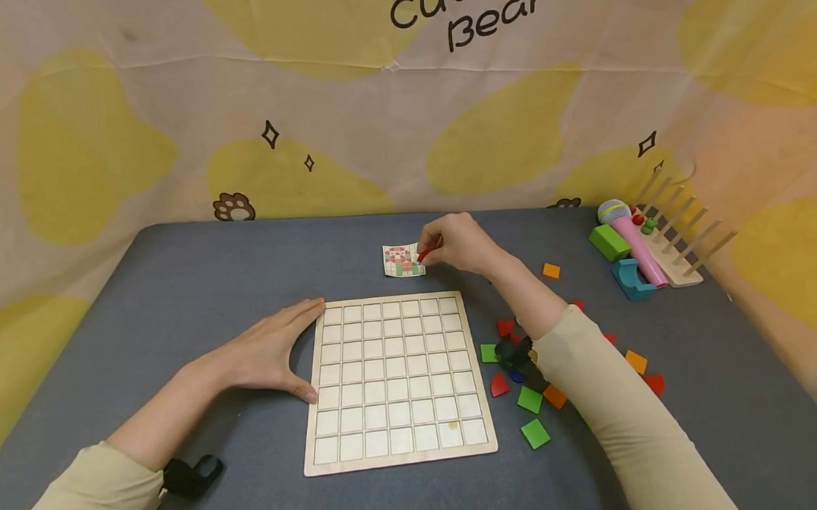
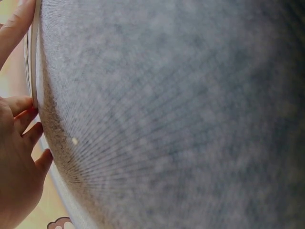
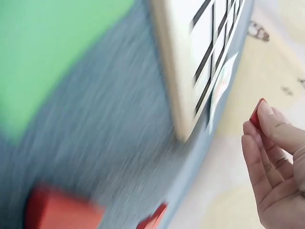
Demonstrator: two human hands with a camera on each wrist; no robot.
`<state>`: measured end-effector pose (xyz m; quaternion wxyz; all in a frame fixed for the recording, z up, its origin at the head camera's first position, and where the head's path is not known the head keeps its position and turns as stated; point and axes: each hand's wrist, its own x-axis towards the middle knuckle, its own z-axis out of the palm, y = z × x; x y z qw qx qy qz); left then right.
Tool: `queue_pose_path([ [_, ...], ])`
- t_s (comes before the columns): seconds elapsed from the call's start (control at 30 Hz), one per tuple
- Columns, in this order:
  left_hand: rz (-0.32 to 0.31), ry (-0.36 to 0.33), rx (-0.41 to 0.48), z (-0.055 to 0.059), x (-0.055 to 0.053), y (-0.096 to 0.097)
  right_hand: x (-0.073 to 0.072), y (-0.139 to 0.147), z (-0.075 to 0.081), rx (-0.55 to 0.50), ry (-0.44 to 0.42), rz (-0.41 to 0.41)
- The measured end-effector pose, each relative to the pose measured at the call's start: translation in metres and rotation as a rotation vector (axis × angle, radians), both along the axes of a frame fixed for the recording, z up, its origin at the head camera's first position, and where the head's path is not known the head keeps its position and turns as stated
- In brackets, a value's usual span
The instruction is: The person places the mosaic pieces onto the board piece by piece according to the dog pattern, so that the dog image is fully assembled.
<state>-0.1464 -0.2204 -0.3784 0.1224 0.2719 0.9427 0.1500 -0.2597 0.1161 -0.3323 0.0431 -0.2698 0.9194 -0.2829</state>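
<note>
My left hand (image 1: 269,352) rests against the left edge of a square wooden grid board (image 1: 400,459), its thumb and fingers spread wide along the rim. Every cell of the board is bare. Beyond the far edge of the board, my right hand (image 1: 459,243) pinches a small red tile (image 3: 256,113) between thumb and fingertips. That tile is over the right side of a small printed card (image 1: 400,261), which shows a coloured grid pattern. In the left wrist view, the left fingers (image 2: 32,136) touch the board's edge.
Right of the board lie scattered tiles: green (image 1: 536,433), red (image 1: 499,385) and orange (image 1: 551,270), some hidden under the right arm. At the back right stand a pegged wooden rack (image 1: 686,275), a pink toy microphone (image 1: 637,249), a green block (image 1: 609,242) and a teal arch block (image 1: 632,280).
</note>
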Motion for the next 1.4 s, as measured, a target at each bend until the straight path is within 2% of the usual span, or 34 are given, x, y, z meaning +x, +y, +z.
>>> queue_pose_path([
  [0.2,-0.001,-0.002,0.004,0.001,0.000,0.000,0.007,-0.028,0.000,-0.053,-0.066,0.054],
  [0.43,-0.007,0.001,0.013,0.001,0.000,0.000,0.013,-0.054,-0.003,-0.104,-0.190,0.117],
  [0.7,0.003,-0.019,0.005,0.002,0.000,0.001,0.023,-0.082,-0.006,-0.057,-0.199,0.176],
  [0.97,0.010,-0.032,-0.008,0.003,0.001,0.002,0.030,-0.101,-0.010,0.057,-0.112,0.262],
  [1.13,0.015,-0.035,-0.008,0.003,0.002,0.002,0.032,-0.105,-0.014,0.093,-0.109,0.265],
  [1.4,0.008,-0.025,-0.006,0.003,0.002,0.002,0.032,-0.105,-0.018,0.094,-0.116,0.276],
])
